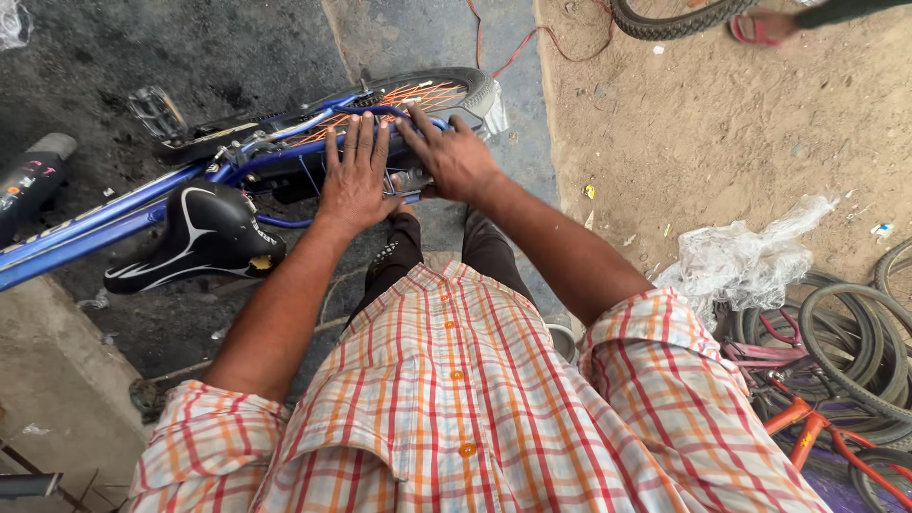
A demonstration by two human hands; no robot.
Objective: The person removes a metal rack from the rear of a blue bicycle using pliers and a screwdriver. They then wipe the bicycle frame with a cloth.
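A blue bicycle [104, 220] lies on its side on the dark ground ahead of me, with a black and white saddle [199, 237] and a rear wheel with orange spokes [418, 95]. My left hand [353, 176] rests flat on the blue rear frame and carrier, fingers spread. My right hand [451, 157] presses beside it on the same part, fingers reaching toward the wheel. Whether either hand grips anything is unclear. A black pedal [157, 112] sticks up at the left.
Crumpled clear plastic [746, 261] lies on the sandy ground at right. Several loose tyres [855, 342] and an orange and pink bike frame [807, 423] are stacked at the lower right. Someone's sandalled foot [760, 28] and a tyre [674, 21] show at the top.
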